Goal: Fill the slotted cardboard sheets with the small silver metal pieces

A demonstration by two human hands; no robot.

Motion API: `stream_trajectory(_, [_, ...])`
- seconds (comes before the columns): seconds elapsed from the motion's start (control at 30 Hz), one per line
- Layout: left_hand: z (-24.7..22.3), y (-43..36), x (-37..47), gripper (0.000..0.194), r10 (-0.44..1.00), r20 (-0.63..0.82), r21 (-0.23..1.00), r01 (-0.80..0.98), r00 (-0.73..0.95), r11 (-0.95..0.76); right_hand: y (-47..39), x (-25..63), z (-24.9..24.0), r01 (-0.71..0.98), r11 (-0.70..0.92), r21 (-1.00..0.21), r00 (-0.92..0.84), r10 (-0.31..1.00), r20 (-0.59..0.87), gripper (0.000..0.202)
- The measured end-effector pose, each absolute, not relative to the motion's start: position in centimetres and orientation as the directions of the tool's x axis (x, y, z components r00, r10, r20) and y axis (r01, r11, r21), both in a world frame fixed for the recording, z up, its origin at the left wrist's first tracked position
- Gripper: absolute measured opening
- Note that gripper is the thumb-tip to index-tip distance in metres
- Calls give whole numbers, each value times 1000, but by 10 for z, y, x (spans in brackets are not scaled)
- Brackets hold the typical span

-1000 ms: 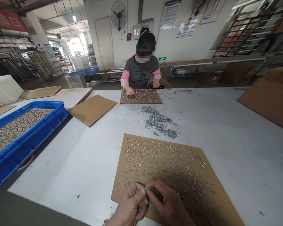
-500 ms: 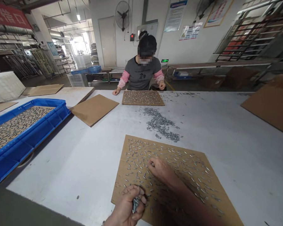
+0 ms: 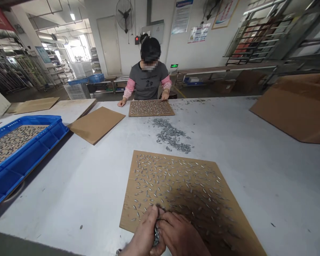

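A brown cardboard sheet (image 3: 176, 177) lies on the white table, covered with small silvery metal pieces set out singly. Over its near left corner, my left hand (image 3: 146, 231) is curled around a clump of the metal pieces (image 3: 156, 236). My right hand (image 3: 178, 229) touches it, fingers bent in at the clump; whatever its fingertips hold is hidden. Beyond the sheet, a loose pile of the same pieces (image 3: 170, 135) lies on the tabletop.
Across the white table (image 3: 96, 177), a person (image 3: 149, 78) sits behind another filled cardboard sheet (image 3: 152, 108). A blue tray (image 3: 42, 153) of pieces stands at left, beside bare cardboard (image 3: 97, 124). A large brown cardboard piece (image 3: 293, 106) is at right.
My right hand has drawn back from the middle of the sheet to meet my left hand. The view has shifted right, and the person's hand has moved to the far sheet's edge.
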State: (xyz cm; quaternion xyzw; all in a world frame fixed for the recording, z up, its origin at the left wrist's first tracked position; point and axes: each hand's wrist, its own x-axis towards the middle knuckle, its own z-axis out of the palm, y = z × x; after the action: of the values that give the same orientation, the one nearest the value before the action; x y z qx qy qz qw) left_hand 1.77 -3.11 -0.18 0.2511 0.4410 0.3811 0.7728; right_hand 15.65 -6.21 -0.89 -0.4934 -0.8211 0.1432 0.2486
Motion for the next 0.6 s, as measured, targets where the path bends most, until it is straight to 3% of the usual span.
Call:
stream_trajectory(0.17, [1, -32, 22, 62, 719, -501, 657, -328, 482, 678, -61, 166, 2, 774, 454, -442, -344, 887, 308, 22])
stream_trajectory(0.4, [1, -27, 16, 48, 674, -451, 641, -313, 585, 701, -42, 192, 16, 686, 296, -665, -177, 954, 242, 26])
stream_trajectory(0.5, [2, -24, 12, 41, 622, -538, 525, -351, 569, 776, -19, 219, 10, 770, 97, -631, 14, 986, 169, 28])
stream_trajectory(0.6, [-1, -20, 10, 35, 541, -646, 337, -434, 539, 836, 4, 239, 0, 824, -19, -566, 73, 995, 73, 29])
